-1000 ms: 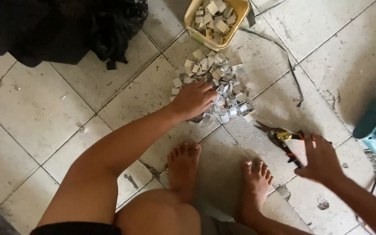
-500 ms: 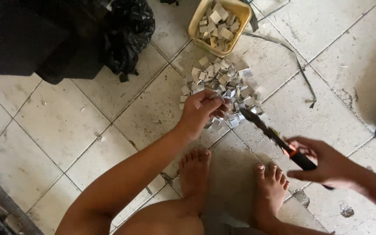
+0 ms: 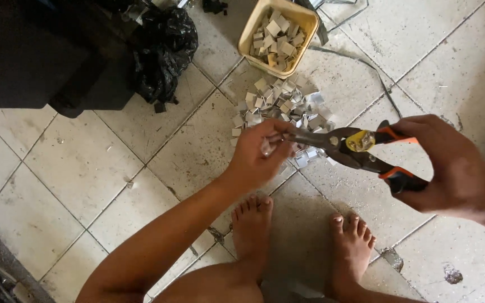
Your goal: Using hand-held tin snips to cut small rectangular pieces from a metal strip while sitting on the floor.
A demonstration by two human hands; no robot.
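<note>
A small pale metal piece [image 3: 266, 147] is pinched in the left hand [image 3: 262, 152], above the heap of cut metal squares [image 3: 283, 106] on the tiled floor [image 3: 85, 163]. Just to its right, orange-handled tin snips [image 3: 355, 148] are gripped in the right hand [image 3: 450, 165], long axis running left-right, blades pointed at the piece. A yellow plastic tub of squares [image 3: 252, 28] stands beyond, nothing intervening.

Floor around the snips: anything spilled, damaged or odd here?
Small metal pieces lie loose on the tiled floor beside the yellow tub, not inside it. Thin metal strips trail across tiles. Bare feet stand close.
</note>
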